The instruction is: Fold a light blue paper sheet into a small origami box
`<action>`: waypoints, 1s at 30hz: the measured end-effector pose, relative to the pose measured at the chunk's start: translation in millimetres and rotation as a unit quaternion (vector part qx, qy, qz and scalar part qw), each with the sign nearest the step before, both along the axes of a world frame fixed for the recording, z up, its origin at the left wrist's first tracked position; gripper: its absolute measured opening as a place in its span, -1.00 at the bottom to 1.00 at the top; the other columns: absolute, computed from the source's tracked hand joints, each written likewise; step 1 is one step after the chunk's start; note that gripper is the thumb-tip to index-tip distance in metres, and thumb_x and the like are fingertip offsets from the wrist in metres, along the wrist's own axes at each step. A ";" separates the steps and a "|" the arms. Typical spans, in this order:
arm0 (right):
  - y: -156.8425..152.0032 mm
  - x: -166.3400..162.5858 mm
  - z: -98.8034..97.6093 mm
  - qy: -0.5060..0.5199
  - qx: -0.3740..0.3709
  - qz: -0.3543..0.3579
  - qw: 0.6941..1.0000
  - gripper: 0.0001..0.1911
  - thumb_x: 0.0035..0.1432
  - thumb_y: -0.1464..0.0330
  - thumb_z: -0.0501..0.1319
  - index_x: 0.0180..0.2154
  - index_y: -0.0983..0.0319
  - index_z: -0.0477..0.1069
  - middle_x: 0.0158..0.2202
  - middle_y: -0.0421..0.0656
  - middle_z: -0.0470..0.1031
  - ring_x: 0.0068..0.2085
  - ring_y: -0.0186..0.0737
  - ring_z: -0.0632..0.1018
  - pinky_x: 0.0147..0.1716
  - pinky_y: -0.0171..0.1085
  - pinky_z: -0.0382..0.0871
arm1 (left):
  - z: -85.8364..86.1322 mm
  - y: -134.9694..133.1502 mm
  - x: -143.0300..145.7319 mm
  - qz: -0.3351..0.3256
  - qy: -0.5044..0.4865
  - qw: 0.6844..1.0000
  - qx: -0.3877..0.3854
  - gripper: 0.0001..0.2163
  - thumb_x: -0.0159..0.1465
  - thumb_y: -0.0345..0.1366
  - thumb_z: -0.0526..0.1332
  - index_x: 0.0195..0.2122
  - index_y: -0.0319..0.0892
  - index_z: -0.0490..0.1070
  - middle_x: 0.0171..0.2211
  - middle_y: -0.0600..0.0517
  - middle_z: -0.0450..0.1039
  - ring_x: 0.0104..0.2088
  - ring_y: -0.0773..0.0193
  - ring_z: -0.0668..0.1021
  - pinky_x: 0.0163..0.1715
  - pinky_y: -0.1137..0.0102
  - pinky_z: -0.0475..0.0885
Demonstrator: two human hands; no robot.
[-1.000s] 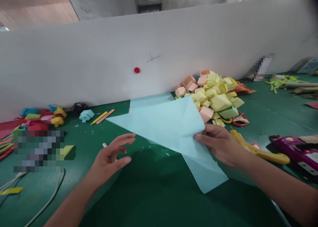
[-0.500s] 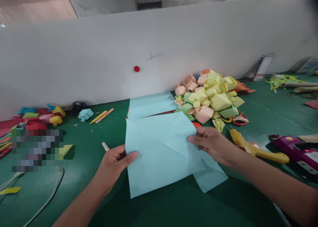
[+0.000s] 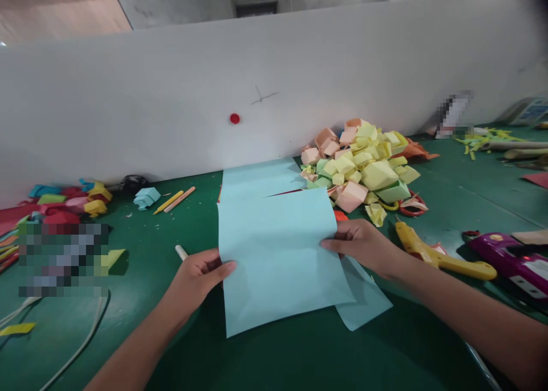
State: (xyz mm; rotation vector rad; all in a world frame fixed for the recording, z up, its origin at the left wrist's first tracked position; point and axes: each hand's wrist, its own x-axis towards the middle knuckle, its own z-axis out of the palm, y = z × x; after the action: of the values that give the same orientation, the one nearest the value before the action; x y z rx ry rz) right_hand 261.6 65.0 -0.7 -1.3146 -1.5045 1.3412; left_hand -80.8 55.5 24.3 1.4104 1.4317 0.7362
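A light blue paper sheet (image 3: 278, 260) lies almost flat over the green table (image 3: 299, 357). My left hand (image 3: 199, 277) pinches its left edge, thumb on top. My right hand (image 3: 363, 245) grips the sheet's right edge, fingers closed on the paper. Under it, a second light blue sheet (image 3: 363, 305) sticks out at the lower right. A third light blue sheet (image 3: 257, 180) lies behind, near the white wall.
A heap of folded yellow, peach and green paper pieces (image 3: 363, 162) sits behind my right hand. A yellow glue gun (image 3: 440, 254) and a purple tool (image 3: 509, 260) lie to the right. Coloured paper scraps (image 3: 68, 200), pencils (image 3: 175, 200) and a white cable (image 3: 77, 351) are on the left.
The sheet was held up by its corner in my right hand. It has come down flat, and my left hand, open before, has closed on its left edge.
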 end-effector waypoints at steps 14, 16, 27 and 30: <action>1.7 6.3 3.1 -0.095 -0.009 0.045 0.994 -0.55 0.10 0.02 0.36 -0.53 0.27 0.54 -0.59 -0.17 0.52 -0.54 -0.23 0.49 -0.50 -0.25 0.34 | -1.0 1.1 -2.7 -0.045 0.130 0.985 0.100 -0.65 0.22 0.06 0.30 -0.45 -0.13 0.57 -0.55 0.05 0.50 -0.55 0.22 0.50 -0.52 0.42 0.39; 2.3 7.0 -0.1 -0.137 0.026 0.041 0.989 -0.57 0.13 0.03 0.33 -0.52 0.25 0.55 -0.59 -0.18 0.51 -0.53 -0.23 0.47 -0.50 -0.24 0.31 | -4.0 1.8 -4.4 -0.048 0.144 0.982 0.115 -0.69 0.24 0.03 0.29 -0.35 -0.11 0.61 -0.48 0.01 0.56 -0.49 0.16 0.56 -0.49 0.39 0.44; 7.9 16.0 -6.2 -0.132 0.286 0.182 0.931 -0.53 0.16 0.42 0.19 0.09 0.10 0.56 0.08 -0.08 0.61 0.07 -0.01 0.60 0.11 -0.04 0.44 | 3.1 -6.4 -8.3 -0.143 0.094 0.911 0.375 -0.64 0.36 -0.34 0.23 0.15 0.12 0.52 0.19 -0.01 0.49 0.14 0.01 0.56 0.10 0.15 0.51; 9.1 15.9 -11.5 -0.161 0.291 0.173 0.927 -0.53 0.19 0.46 0.14 0.09 0.09 0.56 0.06 -0.09 0.62 0.03 -0.06 0.63 0.07 -0.09 0.49 | 8.3 -13.3 -3.6 -0.160 0.116 0.878 0.436 -0.63 0.34 -0.43 0.23 0.10 0.13 0.54 0.13 0.00 0.54 0.05 0.06 0.62 0.02 0.18 0.57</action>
State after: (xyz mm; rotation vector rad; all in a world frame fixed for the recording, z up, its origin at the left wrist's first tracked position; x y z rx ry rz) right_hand 277.5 74.1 -12.2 -0.9327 -2.2286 0.7763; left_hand -84.4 42.2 32.7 2.4314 0.9966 1.0836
